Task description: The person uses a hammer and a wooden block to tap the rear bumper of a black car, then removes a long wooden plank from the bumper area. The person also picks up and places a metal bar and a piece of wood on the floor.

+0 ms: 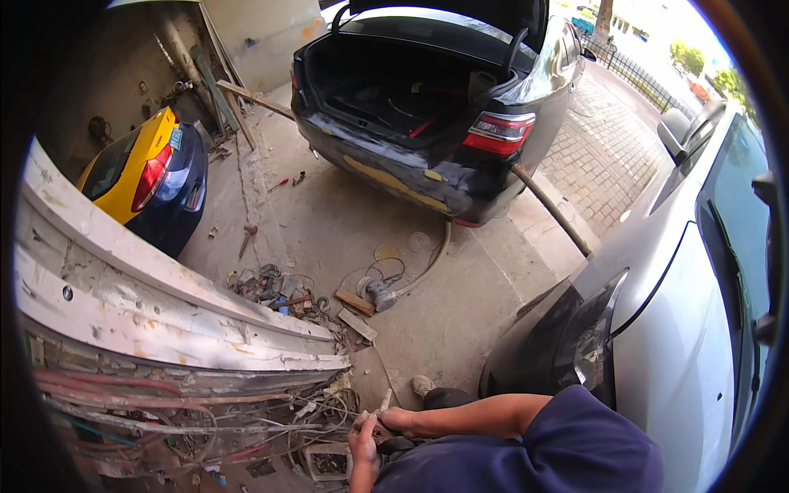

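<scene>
My left hand [362, 437] and my right hand [398, 420] are close together in front of my body, at the bottom of the view. Fingers are closed on both. A short, pale, narrow piece [385, 400] sticks up between them; it is too small to name, and I cannot tell which hand grips it. A thin cord [383, 363] runs across the floor toward it. Beyond lies a round sander [380, 294] with a hose [443, 251], beside a wooden block [354, 301] and a grey board [357, 324].
A black car [394, 168] with its trunk raised stands ahead, its bumper patched with filler. A silver vehicle [674, 345] is close on my right. Left are a white metal beam [164, 246], tangled cables [271, 423], a scrap heap [279, 292], a hammer [247, 236] and a yellow-and-blue car [152, 177].
</scene>
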Tool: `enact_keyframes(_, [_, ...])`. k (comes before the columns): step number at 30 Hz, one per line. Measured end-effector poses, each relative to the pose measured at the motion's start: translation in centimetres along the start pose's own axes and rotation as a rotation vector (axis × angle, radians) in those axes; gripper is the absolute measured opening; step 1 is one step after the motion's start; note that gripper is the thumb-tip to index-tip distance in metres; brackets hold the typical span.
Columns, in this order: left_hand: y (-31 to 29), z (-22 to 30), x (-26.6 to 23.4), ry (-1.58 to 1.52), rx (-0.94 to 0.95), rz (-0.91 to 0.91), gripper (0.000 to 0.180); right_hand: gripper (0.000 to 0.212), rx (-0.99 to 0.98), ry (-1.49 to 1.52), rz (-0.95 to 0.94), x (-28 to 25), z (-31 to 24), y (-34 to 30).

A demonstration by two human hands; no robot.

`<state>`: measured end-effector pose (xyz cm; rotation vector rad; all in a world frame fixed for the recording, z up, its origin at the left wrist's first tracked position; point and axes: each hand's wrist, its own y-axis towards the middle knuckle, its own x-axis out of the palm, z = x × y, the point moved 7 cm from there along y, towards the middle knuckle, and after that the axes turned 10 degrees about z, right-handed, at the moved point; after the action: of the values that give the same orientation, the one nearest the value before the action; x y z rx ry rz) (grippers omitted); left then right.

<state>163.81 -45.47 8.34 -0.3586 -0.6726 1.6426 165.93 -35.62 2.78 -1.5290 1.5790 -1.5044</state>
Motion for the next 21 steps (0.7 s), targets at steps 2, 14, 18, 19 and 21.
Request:
enact_keyframes(2, [2.1, 1.1, 1.8, 0.029, -0.040, 0.028, 0.021, 0.041, -0.026, 0.047, -0.016, -1.5, -3.8, -1.1])
enact_keyframes(14, [14.5, 11.2, 11.6, -0.094, 0.079, 0.022, 0.015, 0.040, -0.318, 0.219, 0.206, -19.0, -19.8, -0.4])
enact_keyframes(18, [18.8, 14.8, 13.7, -0.017, 0.111, 0.093, 0.016, 0.041, -0.361, 0.431, 0.371, -27.0, -24.6, 0.8])
enact_keyframes(19, [20.1, 15.5, 14.5, -0.020, 0.137, 0.076, 0.016, 0.042, -0.358, 0.458, 0.435, -29.0, -25.9, 1.2])
enact_keyframes(21, [22.6, 16.4, 14.4, 0.022, 0.115, 0.143, 0.018, 0.040, -0.421, 0.422, 0.576, -32.6, -28.8, 1.8])
